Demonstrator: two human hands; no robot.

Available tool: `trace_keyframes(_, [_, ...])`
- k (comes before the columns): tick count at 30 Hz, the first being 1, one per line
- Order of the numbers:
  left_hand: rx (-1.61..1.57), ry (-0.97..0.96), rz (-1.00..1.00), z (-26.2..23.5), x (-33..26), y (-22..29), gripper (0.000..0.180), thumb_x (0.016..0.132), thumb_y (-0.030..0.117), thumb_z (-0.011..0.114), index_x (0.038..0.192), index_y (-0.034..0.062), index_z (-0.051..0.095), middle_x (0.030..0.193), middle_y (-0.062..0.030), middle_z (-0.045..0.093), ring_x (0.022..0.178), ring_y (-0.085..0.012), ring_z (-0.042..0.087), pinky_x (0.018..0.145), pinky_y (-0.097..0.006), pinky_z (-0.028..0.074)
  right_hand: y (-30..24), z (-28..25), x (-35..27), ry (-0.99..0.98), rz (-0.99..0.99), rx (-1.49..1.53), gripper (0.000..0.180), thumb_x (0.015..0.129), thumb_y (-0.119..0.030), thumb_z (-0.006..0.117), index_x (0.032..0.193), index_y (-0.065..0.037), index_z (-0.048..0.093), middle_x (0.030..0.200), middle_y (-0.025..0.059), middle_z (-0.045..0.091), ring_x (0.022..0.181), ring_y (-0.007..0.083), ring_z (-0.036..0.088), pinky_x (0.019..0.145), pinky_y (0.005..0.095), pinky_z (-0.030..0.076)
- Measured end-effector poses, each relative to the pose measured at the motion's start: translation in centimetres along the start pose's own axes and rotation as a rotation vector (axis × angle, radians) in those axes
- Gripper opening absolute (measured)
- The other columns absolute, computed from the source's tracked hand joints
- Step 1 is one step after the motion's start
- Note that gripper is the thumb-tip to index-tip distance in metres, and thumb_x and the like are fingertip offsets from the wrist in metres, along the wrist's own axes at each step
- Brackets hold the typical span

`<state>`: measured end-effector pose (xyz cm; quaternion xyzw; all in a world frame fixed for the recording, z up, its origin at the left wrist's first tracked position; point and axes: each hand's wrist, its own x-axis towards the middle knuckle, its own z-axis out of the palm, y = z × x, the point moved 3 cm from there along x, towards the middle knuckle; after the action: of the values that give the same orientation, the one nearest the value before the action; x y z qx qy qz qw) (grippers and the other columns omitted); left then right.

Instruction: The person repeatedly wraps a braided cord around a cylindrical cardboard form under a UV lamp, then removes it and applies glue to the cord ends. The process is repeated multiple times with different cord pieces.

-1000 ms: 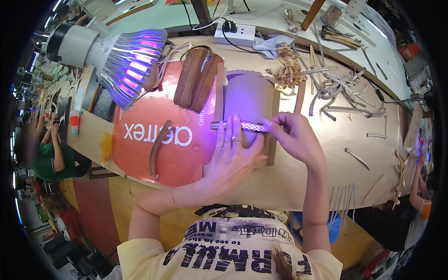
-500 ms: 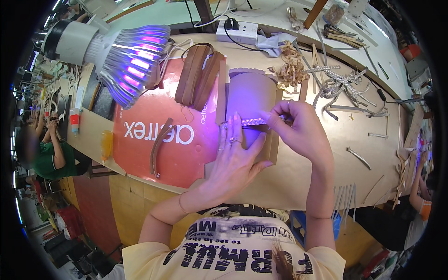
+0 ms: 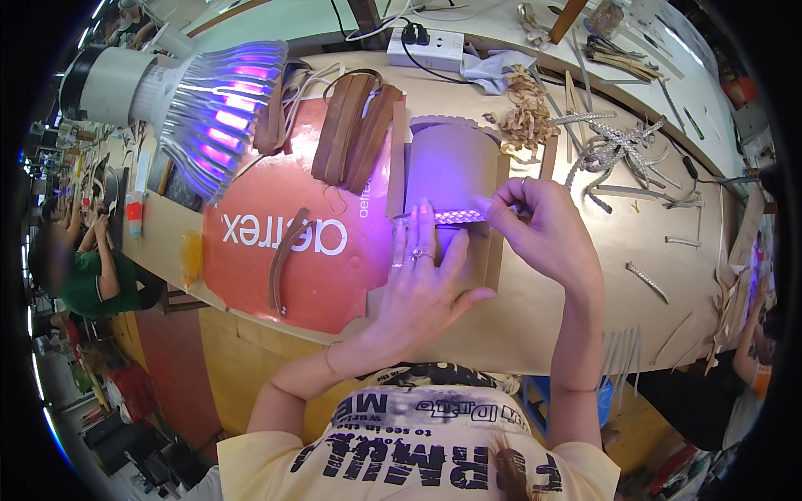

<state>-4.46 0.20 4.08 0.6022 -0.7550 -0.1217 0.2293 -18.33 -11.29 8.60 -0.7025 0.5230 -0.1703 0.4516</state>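
Note:
A pale braided strip [image 3: 458, 216] lies across a brown rounded form [image 3: 452, 167], lit violet-blue by the lamp. My left hand [image 3: 420, 271] rests flat with its fingers stretched out. Its fingertips press on the form at the strip's left end, and its thumb points to the right. My right hand [image 3: 539, 230] is closed in a pinch at the strip's right end, thumb and forefinger together. The fingers cover that end of the strip.
A large finned lamp [image 3: 219, 117] hangs at upper left above a red printed sheet [image 3: 251, 275]. Brown strap bundles [image 3: 355, 134] lie beside the form. Behind it is a white power strip [image 3: 426, 50]. Braided cord pieces [image 3: 622, 154] lie at right. Another person [image 3: 83, 267] sits far left.
My right hand has shifted slightly to the right along the strip's end. My left thumb has spread a little further right. The lamp appears further left in the picture.

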Motion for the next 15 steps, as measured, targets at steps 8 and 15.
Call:
trace_keyframes(8, [-0.005,0.033,-0.002,0.1,0.0,-0.1,0.1,0.077,0.058,0.07,0.14,-0.0103,0.033,0.143,-0.0424,0.025,0.133,-0.0561,0.03,0.111,-0.059,0.026,-1.3,-0.2,0.0,-0.004,-0.098,-0.075,0.026,0.086,-0.021,0.07,0.078,0.004,0.066,0.056,0.0029,0.054,0.051,0.0073,0.042,0.047,0.0266,0.033])
trace_keyframes(15, [-0.025,-0.007,-0.026,0.1,0.1,0.0,0.098,0.076,0.058,0.071,0.138,-0.0109,0.037,0.14,-0.0441,0.028,0.133,-0.0564,0.03,0.111,-0.06,0.027,-3.8,-0.2,0.2,0.0,-0.192,-0.198,0.031,0.081,-0.028,0.068,0.07,0.001,0.065,0.058,0.0157,0.058,0.056,0.031,0.06,0.056,0.0389,0.046])
